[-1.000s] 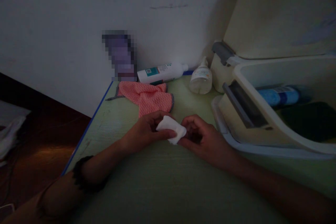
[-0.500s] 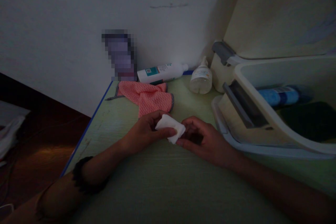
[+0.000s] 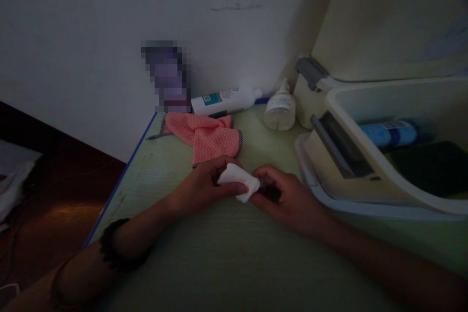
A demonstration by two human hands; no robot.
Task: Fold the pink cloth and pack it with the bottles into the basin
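A small white folded pad (image 3: 238, 181) sits between both of my hands, low over the pale green table (image 3: 219, 263). My left hand (image 3: 203, 185) pinches its left side with thumb and fingers. My right hand (image 3: 287, 197) grips its right edge with curled fingers. A dark band circles my left forearm (image 3: 113, 248). The room is dim.
A pink cloth (image 3: 204, 134) lies just behind my hands. A white bottle (image 3: 224, 101) lies on its side by the wall beside a small pump bottle (image 3: 281, 108). A cream plastic bin (image 3: 387, 141) with open lid, holding a blue bottle (image 3: 389, 132), stands at the right. The table's left edge (image 3: 120, 180) drops to dark floor.
Both hands and the pad have stayed nearly in place, shifting only slightly as the fingers work on it.
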